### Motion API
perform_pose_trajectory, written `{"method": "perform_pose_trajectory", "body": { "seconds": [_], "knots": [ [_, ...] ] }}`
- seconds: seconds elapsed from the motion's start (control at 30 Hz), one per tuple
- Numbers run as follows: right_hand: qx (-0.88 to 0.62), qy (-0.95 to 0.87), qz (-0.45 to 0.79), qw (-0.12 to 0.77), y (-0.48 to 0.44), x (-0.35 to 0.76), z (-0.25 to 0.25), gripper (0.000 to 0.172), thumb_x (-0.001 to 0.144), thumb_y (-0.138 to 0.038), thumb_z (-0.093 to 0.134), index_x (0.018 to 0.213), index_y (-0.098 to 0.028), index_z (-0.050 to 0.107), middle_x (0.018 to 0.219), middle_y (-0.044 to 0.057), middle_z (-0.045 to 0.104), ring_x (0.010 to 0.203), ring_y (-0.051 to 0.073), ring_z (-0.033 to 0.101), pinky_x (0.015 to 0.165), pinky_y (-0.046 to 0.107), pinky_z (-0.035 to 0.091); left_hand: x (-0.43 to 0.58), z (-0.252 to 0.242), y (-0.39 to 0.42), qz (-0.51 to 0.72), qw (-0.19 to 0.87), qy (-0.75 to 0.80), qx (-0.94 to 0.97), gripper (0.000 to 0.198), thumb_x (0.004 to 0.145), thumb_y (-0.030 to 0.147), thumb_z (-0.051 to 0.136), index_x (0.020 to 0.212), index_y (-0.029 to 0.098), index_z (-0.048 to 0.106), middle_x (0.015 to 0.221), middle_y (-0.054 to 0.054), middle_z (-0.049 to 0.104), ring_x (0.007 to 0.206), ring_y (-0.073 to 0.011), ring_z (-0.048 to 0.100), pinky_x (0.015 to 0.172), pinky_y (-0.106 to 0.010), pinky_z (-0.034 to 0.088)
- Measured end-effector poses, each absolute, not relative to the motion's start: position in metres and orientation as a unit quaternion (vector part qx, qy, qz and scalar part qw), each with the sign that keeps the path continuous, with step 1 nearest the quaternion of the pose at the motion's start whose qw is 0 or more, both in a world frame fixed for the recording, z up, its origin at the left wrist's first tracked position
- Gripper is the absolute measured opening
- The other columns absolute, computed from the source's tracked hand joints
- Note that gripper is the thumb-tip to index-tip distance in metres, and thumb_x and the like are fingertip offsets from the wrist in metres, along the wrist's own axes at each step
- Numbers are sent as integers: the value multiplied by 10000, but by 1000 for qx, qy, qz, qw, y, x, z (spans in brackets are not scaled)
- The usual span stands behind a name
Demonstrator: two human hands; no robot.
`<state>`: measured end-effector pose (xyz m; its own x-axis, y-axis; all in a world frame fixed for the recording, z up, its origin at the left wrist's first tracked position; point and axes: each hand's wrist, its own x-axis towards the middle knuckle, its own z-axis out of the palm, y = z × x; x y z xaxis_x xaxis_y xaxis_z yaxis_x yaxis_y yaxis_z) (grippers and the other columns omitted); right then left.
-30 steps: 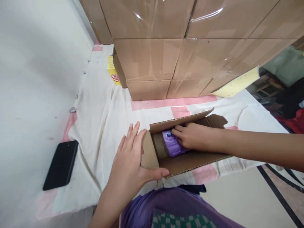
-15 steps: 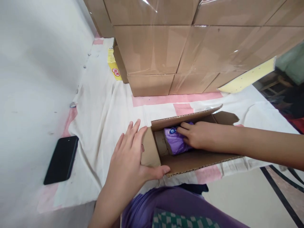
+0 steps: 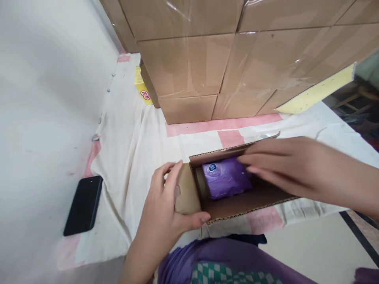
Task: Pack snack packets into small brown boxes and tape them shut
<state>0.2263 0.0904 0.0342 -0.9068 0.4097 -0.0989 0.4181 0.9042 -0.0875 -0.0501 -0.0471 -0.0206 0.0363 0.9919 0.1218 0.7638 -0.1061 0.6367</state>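
Note:
An open cardboard box (image 3: 251, 207) lies on the cloth in front of me. Inside, toward its left end, rests a purple plastic-wrapped pack (image 3: 226, 179) with a round blue-and-white logo. My left hand (image 3: 164, 201) grips the box's left end, fingers over the folded-out flap (image 3: 186, 193) and thumb along the near edge. Blurred by motion, my right hand (image 3: 281, 165) hovers over the right part of the box. Its fingers stretch out apart, tips close to the pack's right end; nothing shows in them. That hand and forearm hide the box's right end.
Taped cardboard cartons (image 3: 186, 65) are stacked behind the box. A yellow box (image 3: 143, 86) stands at their left, and a yellow board (image 3: 319, 90) leans at their right. A black phone (image 3: 83, 205) lies by the wall (image 3: 44, 118) at left.
My right hand has come off the purple pack and moved up and right, uncovering it. The pack now lies flatter in the box. My left hand still holds the box's left end.

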Motion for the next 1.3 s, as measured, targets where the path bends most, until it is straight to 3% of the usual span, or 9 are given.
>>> {"method": "perform_pose_trajectory", "body": {
  "seconds": [0.13,0.43,0.57,0.77,0.83,0.9,1.0,1.13,1.3],
  "knots": [
    [266,960,-82,-16,80,233,27,312,972,-444,586,1151,-236,736,1051,132,743,1012,327,668,765,419,521,-46,-33,-45,392,196,589,679,1060,751,865,554,1590,287,262,1135,-86,536,874,-210,601,727,-371,559],
    [426,856,-115,-271,30,280,-35,464,1002,-486,402,1319,-254,648,1119,174,746,1197,459,602,848,621,524,-17,-33,-34,447,192,453,748,885,854,789,526,1533,230,424,1252,-140,677,1101,-302,655,885,-444,567],
    [477,738,-177,-444,14,284,-58,467,1033,-320,277,1411,-265,545,1158,165,711,1235,411,589,952,638,505,-10,-36,-31,416,167,525,723,666,903,399,694,1511,293,441,1150,-72,699,1033,-243,653,872,-407,565],
    [509,706,-231,-434,12,274,-58,796,1001,-247,369,1630,-391,-96,1730,93,98,1513,328,347,1037,575,511,-7,-34,-20,368,42,629,683,950,846,333,743,1621,308,196,1513,-147,363,1372,-330,429,1021,-485,499],
    [507,722,-248,-400,11,276,-56,765,1005,-216,362,1636,-371,-42,1713,96,180,1547,311,293,1101,576,460,-9,-30,-18,355,32,591,724,866,860,242,723,1595,325,274,1405,-108,513,1305,-294,515,1067,-487,456],
    [497,719,-243,-421,10,278,-56,670,993,-188,393,1603,-357,171,1546,111,456,1510,316,350,1127,596,421,-14,-26,-16,344,11,522,781,631,842,164,726,1414,346,528,1103,-20,677,1044,-225,643,1080,-479,408],
    [463,738,-210,-444,14,280,-55,457,963,-144,407,1360,-352,497,1232,85,632,1402,345,450,1108,633,403,-17,-21,-16,294,-6,446,845,381,824,307,767,1189,287,659,955,-11,718,902,-216,651,1084,-502,345],
    [440,771,-159,-432,20,278,-51,374,931,-123,396,1167,-310,619,1174,90,666,1300,362,517,1034,625,450,-8,-17,-19,210,-66,448,866,629,799,545,751,1316,207,634,1010,-92,686,916,-259,584,1065,-523,313],
    [444,767,-178,-427,18,279,-46,322,970,-200,401,1173,-264,642,1209,107,691,1291,352,556,1046,604,468,2,-22,-20,200,-99,472,853,608,809,474,745,1343,213,618,986,-108,589,905,-281,496,1012,-530,337]
  ]
}}
